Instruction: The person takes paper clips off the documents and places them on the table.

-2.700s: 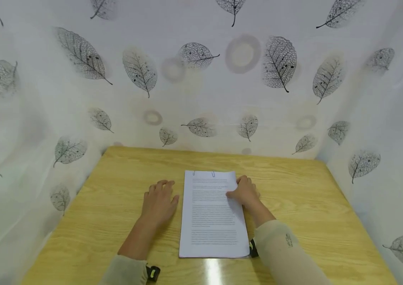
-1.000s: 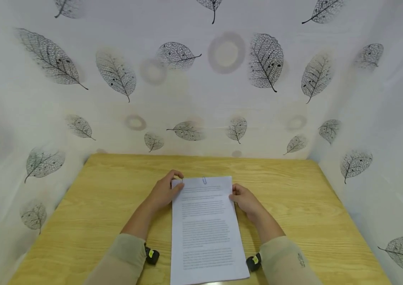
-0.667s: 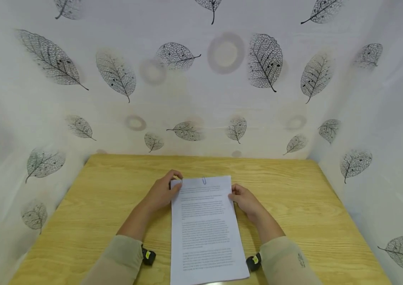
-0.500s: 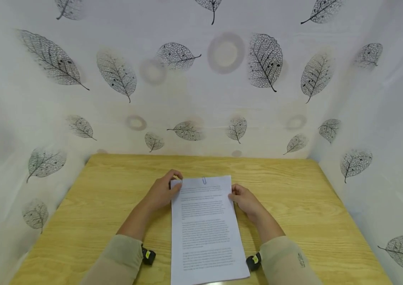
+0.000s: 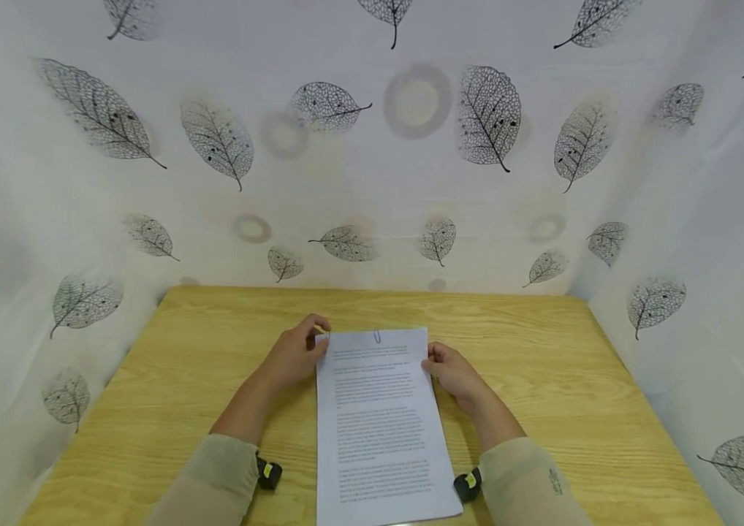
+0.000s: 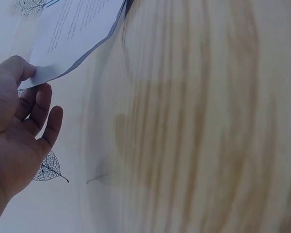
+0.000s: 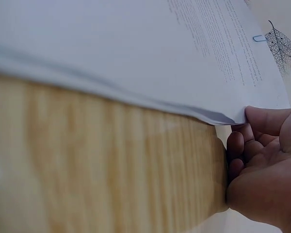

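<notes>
A stack of printed papers (image 5: 378, 431) is held tilted up at its far end, over the middle of the table. My left hand (image 5: 293, 358) pinches the far left corner, thumb on the top sheet and fingers behind it, as the left wrist view shows. Right beside its fingertips, a second paper clip (image 5: 329, 334) shows at the top edge. A blue paper clip (image 5: 377, 336) sits at the middle of that edge. Along the right edge, my right hand (image 5: 454, 372) grips the stack between thumb (image 7: 266, 119) and curled fingers. Several sheet edges fan slightly apart in the right wrist view.
The wood-grain table (image 5: 543, 365) extends on both sides of the papers. White leaf-printed sheeting (image 5: 372, 183) encloses its back and sides. A small black device (image 5: 270, 473) is worn at the left wrist, and another black device (image 5: 468, 483) at the right.
Earliest, the left hand was beside the papers; it has since taken their far left corner, and the stack rose toward the camera. Lately its thumb has slid slightly left; the right hand keeps its grip.
</notes>
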`<state>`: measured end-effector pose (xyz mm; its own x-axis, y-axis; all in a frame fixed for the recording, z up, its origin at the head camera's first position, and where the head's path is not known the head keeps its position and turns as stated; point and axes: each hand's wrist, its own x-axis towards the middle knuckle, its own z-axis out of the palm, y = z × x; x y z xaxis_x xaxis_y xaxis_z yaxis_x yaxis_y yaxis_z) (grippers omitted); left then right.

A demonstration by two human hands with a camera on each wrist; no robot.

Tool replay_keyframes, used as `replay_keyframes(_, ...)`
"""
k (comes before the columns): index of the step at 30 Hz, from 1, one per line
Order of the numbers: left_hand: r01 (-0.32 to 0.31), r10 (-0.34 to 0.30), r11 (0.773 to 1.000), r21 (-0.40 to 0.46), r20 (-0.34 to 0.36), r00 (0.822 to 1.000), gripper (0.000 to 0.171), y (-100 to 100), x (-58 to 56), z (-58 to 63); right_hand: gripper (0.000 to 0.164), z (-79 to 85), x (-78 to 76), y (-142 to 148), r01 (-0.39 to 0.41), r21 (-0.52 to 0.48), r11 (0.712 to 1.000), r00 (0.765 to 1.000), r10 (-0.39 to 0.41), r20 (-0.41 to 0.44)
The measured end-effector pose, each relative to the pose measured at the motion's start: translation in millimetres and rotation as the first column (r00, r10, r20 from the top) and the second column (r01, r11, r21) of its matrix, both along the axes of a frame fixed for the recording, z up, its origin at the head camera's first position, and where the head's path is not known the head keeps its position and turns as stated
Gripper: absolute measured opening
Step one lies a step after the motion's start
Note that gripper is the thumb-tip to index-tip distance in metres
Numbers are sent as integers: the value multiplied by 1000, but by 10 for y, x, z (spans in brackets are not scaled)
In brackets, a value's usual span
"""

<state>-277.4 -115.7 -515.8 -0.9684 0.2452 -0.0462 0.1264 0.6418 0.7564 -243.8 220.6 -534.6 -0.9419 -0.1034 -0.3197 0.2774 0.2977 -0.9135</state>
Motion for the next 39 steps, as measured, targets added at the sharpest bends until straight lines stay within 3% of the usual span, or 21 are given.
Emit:
replay_keyframes(19, 14, -12, 1000, 17, -71, 997, 23, -364, 71, 70, 15, 20, 29, -27, 6, 9, 1000, 1000, -6, -7)
replay_keyframes(31, -51, 50, 999, -15, -52, 997, 31, -565, 173, 72, 16, 47, 46, -31, 4, 36, 999, 1000, -3, -11)
replay_keyframes(39, -49, 44, 997, -61, -71, 996, 34, -757, 217, 81, 15, 23, 35, -36, 0, 38, 999, 1000, 1, -16)
